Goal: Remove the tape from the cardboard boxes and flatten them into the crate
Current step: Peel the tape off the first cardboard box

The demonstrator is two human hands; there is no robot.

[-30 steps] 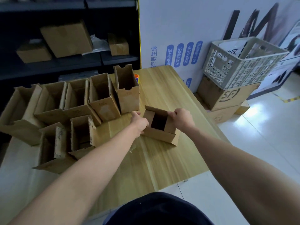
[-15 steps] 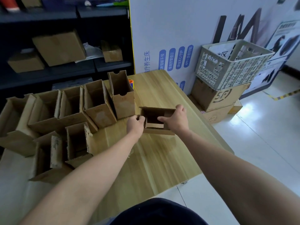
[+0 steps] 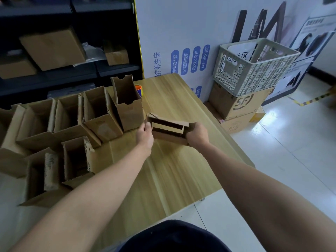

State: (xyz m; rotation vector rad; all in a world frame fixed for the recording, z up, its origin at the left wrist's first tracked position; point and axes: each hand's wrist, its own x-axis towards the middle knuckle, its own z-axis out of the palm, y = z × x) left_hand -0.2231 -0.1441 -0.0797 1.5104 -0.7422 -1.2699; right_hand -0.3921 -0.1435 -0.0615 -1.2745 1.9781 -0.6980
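Head view: "SF" is printed on the brown carton [image 3: 240, 104] under the grey crate [image 3: 254, 70], right of the table [image 3: 172, 175]. Blue Chinese labels mark the wall panel [image 3: 185, 59]. The left hand [image 3: 145, 136] and right hand [image 3: 197, 135] each clasp an end of a small cardboard box [image 3: 168, 132] over the table, beside upright open boxes [image 3: 98, 113].

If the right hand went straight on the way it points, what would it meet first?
Beyond the held box in its grip, the right hand would probably reach the tall upright box; depth unclear.
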